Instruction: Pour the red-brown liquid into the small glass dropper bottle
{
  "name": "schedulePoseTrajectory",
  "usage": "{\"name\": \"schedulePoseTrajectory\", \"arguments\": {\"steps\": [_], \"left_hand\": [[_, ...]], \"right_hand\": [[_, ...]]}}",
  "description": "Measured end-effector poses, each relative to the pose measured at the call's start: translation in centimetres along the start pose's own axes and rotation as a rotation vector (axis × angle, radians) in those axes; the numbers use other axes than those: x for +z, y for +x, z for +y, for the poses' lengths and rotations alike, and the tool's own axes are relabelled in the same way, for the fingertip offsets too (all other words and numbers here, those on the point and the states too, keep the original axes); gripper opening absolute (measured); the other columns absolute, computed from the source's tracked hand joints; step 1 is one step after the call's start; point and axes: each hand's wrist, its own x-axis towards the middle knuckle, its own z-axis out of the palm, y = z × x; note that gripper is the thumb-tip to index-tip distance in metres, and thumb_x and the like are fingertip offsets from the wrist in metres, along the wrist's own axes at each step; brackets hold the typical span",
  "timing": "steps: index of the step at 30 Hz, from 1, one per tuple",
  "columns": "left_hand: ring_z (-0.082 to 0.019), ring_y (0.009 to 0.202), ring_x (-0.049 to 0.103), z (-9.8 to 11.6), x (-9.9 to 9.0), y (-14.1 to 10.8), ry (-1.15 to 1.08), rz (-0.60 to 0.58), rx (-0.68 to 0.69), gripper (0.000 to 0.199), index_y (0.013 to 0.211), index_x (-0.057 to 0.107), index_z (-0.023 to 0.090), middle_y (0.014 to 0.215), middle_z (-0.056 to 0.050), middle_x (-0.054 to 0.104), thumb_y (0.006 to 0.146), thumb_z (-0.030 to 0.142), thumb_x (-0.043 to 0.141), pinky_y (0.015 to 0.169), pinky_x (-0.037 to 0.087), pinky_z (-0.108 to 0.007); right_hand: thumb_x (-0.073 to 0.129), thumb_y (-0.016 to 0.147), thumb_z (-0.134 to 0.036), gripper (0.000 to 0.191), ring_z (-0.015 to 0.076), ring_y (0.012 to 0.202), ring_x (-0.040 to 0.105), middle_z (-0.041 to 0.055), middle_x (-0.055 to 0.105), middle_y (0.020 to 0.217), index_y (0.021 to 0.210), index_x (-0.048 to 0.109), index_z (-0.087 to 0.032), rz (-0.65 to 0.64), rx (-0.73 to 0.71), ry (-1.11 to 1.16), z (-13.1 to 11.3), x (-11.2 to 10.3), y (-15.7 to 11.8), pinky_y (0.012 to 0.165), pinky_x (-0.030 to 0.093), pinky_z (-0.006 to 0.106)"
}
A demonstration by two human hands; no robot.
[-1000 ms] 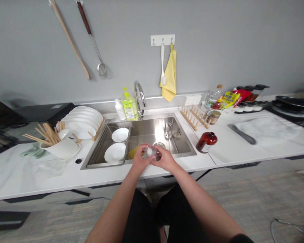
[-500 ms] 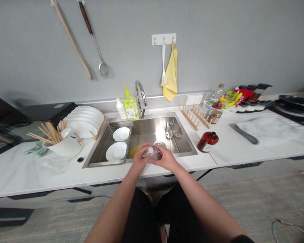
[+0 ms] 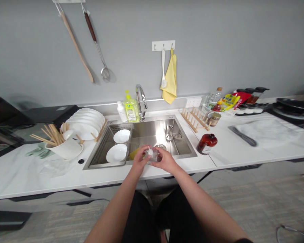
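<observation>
Over the front edge of the sink, my left hand [image 3: 141, 158] and my right hand [image 3: 166, 161] are both closed around a small clear bottle [image 3: 154, 155] with a whitish top. The bottle's exact shape is partly covered by my fingers, and something dark red shows near my right fingertips. Just behind my left hand a yellow cloth or sponge [image 3: 133, 154] is partly visible in the steel sink [image 3: 152, 130]. To the right, a dark red-brown bottle [image 3: 207, 144] with a white label stands on the counter.
Two white bowls [image 3: 117, 153] sit in a wire basket [image 3: 96, 158] at the sink's left. The faucet [image 3: 141, 101] rises behind, beside a dish soap bottle [image 3: 131, 108]. White plates [image 3: 84, 123] and a chopstick holder [image 3: 65, 148] stand left; a wooden rack [image 3: 195, 119] is right.
The view has tilted up slightly, so the scene sits a little lower. Both hands keep hold of the clear bottle in nearly the same place.
</observation>
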Motion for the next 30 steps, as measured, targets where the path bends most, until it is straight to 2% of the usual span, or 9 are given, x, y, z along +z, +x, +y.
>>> {"name": "schedulePoseTrajectory", "arguments": {"steps": [4, 7, 9, 13, 16, 18, 22, 27, 30], "left_hand": [[-0.035, 0.134, 0.070, -0.03, -0.12, 0.07, -0.046, 0.014, 0.012, 0.050, 0.111, 0.073, 0.024, 0.139, -0.015, 0.073, 0.083, 0.059, 0.095, 0.109, 0.055, -0.047], [-0.036, 0.139, 0.068, -0.05, -0.12, 0.13, -0.049, -0.030, 0.019, 0.050, 0.123, 0.075, 0.025, 0.147, -0.016, 0.071, 0.090, 0.060, 0.089, 0.112, 0.054, -0.049], [-0.037, 0.141, 0.066, -0.09, -0.05, 0.18, -0.028, -0.042, 0.028, 0.045, 0.117, 0.077, 0.024, 0.145, -0.016, 0.072, 0.093, 0.060, 0.086, 0.115, 0.052, -0.051], [-0.036, 0.129, 0.071, -0.18, -0.02, 0.26, -0.036, 0.023, -0.004, 0.060, 0.112, 0.073, 0.023, 0.138, -0.015, 0.074, 0.077, 0.065, 0.098, 0.106, 0.056, -0.047], [-0.037, 0.132, 0.070, 0.00, -0.18, 0.26, -0.049, -0.026, 0.001, 0.060, 0.124, 0.077, 0.025, 0.145, -0.016, 0.072, 0.086, 0.071, 0.088, 0.105, 0.055, -0.048], [-0.038, 0.135, 0.068, 0.17, -0.20, 0.26, -0.021, -0.038, 0.021, 0.052, 0.117, 0.080, 0.025, 0.143, -0.016, 0.072, 0.091, 0.070, 0.084, 0.106, 0.055, -0.049], [-0.035, 0.125, 0.070, 0.20, -0.07, 0.27, 0.015, 0.008, 0.019, 0.058, 0.117, 0.076, 0.025, 0.136, -0.014, 0.075, 0.081, 0.067, 0.094, 0.104, 0.056, -0.046], [-0.036, 0.137, 0.068, -0.10, -0.10, 0.16, -0.037, -0.046, 0.049, 0.048, 0.118, 0.078, 0.024, 0.142, -0.015, 0.073, 0.093, 0.065, 0.084, 0.113, 0.054, -0.050], [-0.036, 0.130, 0.071, -0.17, -0.07, 0.05, -0.031, 0.004, 0.032, 0.054, 0.115, 0.074, 0.024, 0.138, -0.015, 0.074, 0.083, 0.062, 0.095, 0.108, 0.057, -0.048]], "right_hand": [[0.101, 0.074, -0.038, 0.076, 0.0288, 0.107, 0.081, 0.0108, 0.081, 0.137, 0.143, 0.072, -0.026, -0.006, 0.017, -0.012, -0.62, -0.11, 0.05, 0.092, 0.068, 0.042], [0.102, 0.072, -0.038, 0.077, 0.0306, 0.112, 0.081, 0.0116, 0.080, 0.138, 0.143, 0.072, -0.025, 0.002, 0.021, -0.023, -0.85, -0.15, 0.02, 0.093, 0.068, 0.043], [0.103, 0.071, -0.038, 0.079, 0.0311, 0.113, 0.081, 0.0120, 0.080, 0.139, 0.143, 0.072, -0.025, 0.007, 0.016, -0.012, -0.86, -0.12, -0.02, 0.094, 0.069, 0.044], [0.103, 0.072, -0.038, 0.076, 0.0307, 0.112, 0.082, 0.0115, 0.081, 0.139, 0.141, 0.073, -0.026, 0.000, 0.013, 0.016, -0.67, 0.00, -0.08, 0.095, 0.069, 0.044], [0.104, 0.071, -0.038, 0.079, 0.0316, 0.114, 0.081, 0.0121, 0.080, 0.141, 0.142, 0.073, -0.026, -0.003, 0.022, 0.009, -0.45, 0.02, -0.07, 0.095, 0.069, 0.045], [0.104, 0.071, -0.038, 0.080, 0.0317, 0.114, 0.081, 0.0122, 0.080, 0.141, 0.143, 0.072, -0.027, -0.004, 0.020, 0.015, -0.32, 0.02, -0.05, 0.096, 0.069, 0.046], [0.103, 0.072, -0.037, 0.077, 0.0303, 0.111, 0.081, 0.0103, 0.080, 0.136, 0.143, 0.073, -0.027, -0.014, 0.026, 0.022, -0.21, 0.01, -0.02, 0.094, 0.069, 0.044], [0.104, 0.071, -0.037, 0.080, 0.0315, 0.113, 0.081, 0.0108, 0.080, 0.140, 0.144, 0.072, -0.028, -0.013, 0.033, 0.023, -0.29, -0.01, -0.02, 0.096, 0.069, 0.046], [0.103, 0.072, -0.036, 0.078, 0.0320, 0.115, 0.081, 0.0108, 0.080, 0.139, 0.144, 0.072, -0.027, -0.017, 0.019, 0.036, -0.38, -0.03, -0.05, 0.095, 0.069, 0.045]]}}
